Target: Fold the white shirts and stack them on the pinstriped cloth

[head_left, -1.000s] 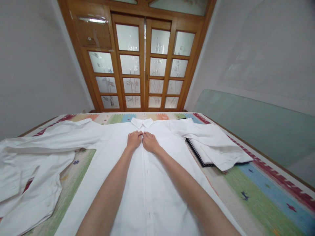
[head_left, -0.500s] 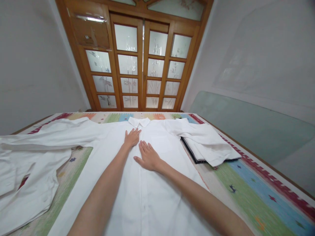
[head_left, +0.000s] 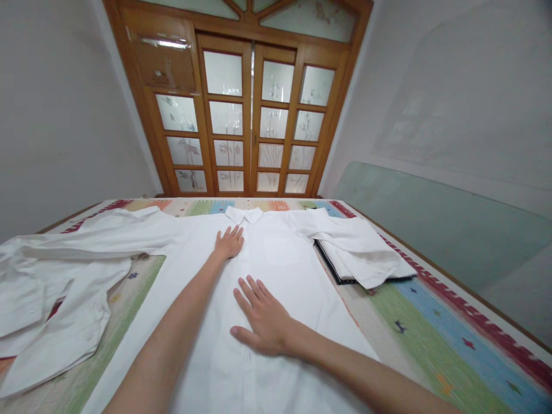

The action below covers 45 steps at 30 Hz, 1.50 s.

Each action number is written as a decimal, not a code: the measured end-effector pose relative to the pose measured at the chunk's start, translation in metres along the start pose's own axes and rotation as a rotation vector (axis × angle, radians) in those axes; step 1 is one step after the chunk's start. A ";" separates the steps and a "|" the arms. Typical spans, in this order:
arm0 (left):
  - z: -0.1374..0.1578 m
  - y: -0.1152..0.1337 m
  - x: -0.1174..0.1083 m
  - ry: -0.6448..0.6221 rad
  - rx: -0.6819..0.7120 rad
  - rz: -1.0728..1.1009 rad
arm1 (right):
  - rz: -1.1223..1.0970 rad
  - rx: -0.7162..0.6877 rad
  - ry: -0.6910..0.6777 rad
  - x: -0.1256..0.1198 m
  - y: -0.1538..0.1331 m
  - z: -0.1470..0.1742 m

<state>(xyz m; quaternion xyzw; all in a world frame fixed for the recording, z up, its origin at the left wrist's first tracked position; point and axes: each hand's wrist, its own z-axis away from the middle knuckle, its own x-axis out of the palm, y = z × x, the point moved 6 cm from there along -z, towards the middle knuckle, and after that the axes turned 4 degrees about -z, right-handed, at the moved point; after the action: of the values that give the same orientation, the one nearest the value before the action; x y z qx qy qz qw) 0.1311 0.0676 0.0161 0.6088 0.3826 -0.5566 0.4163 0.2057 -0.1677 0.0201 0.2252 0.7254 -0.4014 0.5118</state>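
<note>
A white collared shirt (head_left: 284, 264) lies spread out front side up, its collar (head_left: 244, 215) at the far end and its button placket running down the middle. My left hand (head_left: 230, 242) rests flat on the upper chest, just below and left of the collar, fingers apart. Lower down and nearer to me, my right hand (head_left: 263, 322) lies over the placket, palm down with the thumb spread out. Neither hand holds anything. The left sleeve in view (head_left: 112, 233) stretches out to the side, while the right sleeve (head_left: 357, 247) lies over a folded pile.
Another white garment (head_left: 81, 310) lies rumpled at the left. Under the right sleeve sits a folded white and black stack (head_left: 332, 267). A patterned, striped cloth (head_left: 405, 322) covers the table. A pale green panel (head_left: 431, 224) leans on the right wall; wooden glazed doors (head_left: 250, 115) stand behind.
My right hand has slid down the shirt front toward me, away from the collar. My left hand has stayed near the collar, shifting slightly left. The view has tilted a little.
</note>
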 end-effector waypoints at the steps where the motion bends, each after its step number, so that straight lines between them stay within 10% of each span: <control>1: 0.002 0.000 -0.001 -0.003 -0.013 0.000 | -0.013 -0.011 -0.012 -0.001 -0.005 0.005; 13: 0.035 -0.002 0.000 -0.020 0.106 -0.023 | -0.206 -0.178 -0.146 -0.011 -0.049 0.043; 21: 0.076 0.002 0.005 0.046 0.226 -0.013 | -0.031 0.231 0.203 -0.041 0.035 -0.037; 30: 0.101 0.009 0.000 0.172 0.264 0.120 | 0.038 0.539 0.151 -0.041 0.083 -0.102; 45: 0.107 0.017 -0.020 0.304 0.257 0.261 | -0.431 0.562 0.217 -0.034 0.115 -0.107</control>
<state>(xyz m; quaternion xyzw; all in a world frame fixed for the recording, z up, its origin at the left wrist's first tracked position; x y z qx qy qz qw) 0.1063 -0.0384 0.0335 0.7778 0.2848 -0.4442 0.3413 0.2429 -0.0116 0.0281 0.2401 0.6678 -0.6572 0.2540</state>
